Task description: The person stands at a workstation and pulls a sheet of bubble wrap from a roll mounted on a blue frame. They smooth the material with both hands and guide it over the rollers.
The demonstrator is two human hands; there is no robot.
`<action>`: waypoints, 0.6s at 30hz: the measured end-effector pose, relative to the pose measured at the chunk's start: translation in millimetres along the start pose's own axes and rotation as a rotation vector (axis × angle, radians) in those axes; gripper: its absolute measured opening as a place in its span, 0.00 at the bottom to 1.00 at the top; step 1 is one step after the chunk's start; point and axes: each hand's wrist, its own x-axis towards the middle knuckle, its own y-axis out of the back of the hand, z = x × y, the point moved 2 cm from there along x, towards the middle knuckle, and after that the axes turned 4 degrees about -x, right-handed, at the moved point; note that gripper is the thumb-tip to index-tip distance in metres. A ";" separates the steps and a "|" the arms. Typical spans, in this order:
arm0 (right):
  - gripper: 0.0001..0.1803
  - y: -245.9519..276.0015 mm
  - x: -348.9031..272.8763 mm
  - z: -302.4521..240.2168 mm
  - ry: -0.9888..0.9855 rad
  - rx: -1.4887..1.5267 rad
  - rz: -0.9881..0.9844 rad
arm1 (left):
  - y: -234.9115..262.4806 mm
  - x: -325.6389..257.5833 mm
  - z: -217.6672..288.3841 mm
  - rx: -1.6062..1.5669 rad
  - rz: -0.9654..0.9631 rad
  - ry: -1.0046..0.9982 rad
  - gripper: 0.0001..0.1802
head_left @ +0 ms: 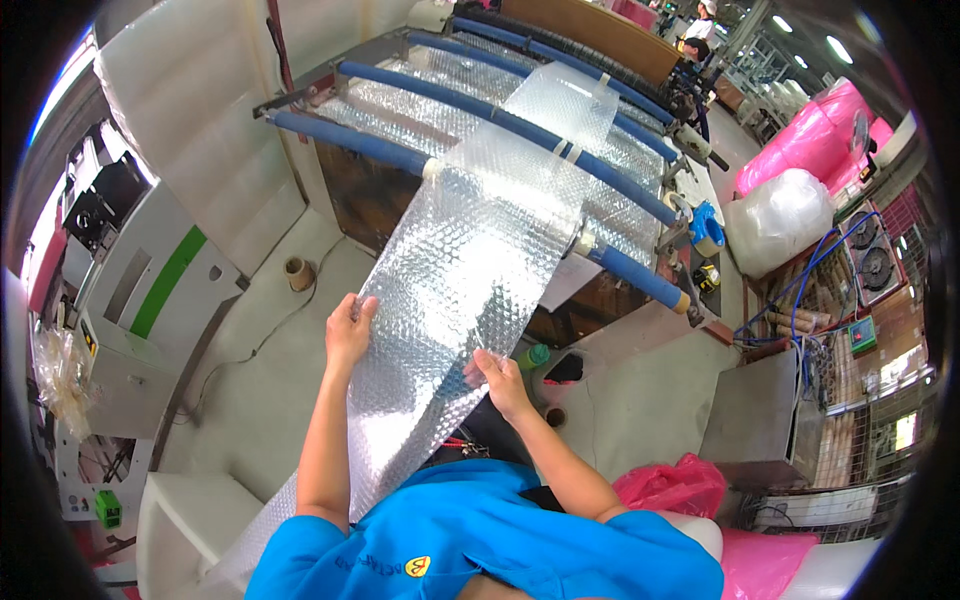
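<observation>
A long strip of clear bubble wrap [455, 260] runs from a frame of blue rollers [430, 95] down toward my body. Its lower end passes over my left side, past my lap. At the strip's left edge, my left hand [349, 330] pinches the film between thumb and fingers. My right hand [500, 380] grips the opposite edge, lower down, with the thumb on top. Between my hands the film lies fairly flat and catches bright glare. More silvery bubble film stretches beneath the rollers.
Grey machine cabinet with a green stripe [167, 283] stands at left; a cardboard core [299, 273] and cable lie on the floor. Pink rolls [805, 140], a white wrapped bundle [780, 220], a blue tape dispenser [706, 228] and a metal box [755, 420] are at right. Distant people appear at back.
</observation>
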 end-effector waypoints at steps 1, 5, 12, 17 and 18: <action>0.22 -0.5 4.8 12.0 0.026 0.010 0.034 | -5.4 2.0 -1.4 0.041 0.017 -0.067 0.20; 0.23 8.4 34.8 56.5 0.137 0.003 0.120 | -51.1 8.5 -27.6 0.230 0.098 -0.128 0.21; 0.23 24.0 63.0 69.7 0.096 -0.002 0.191 | -90.9 37.1 -44.7 0.226 0.069 -0.167 0.23; 0.23 26.1 65.7 83.1 0.094 0.060 0.225 | -96.7 36.4 -46.1 0.234 0.093 -0.186 0.23; 0.23 26.2 65.3 83.2 0.089 0.058 0.213 | -96.6 36.2 -45.7 0.238 0.081 -0.174 0.23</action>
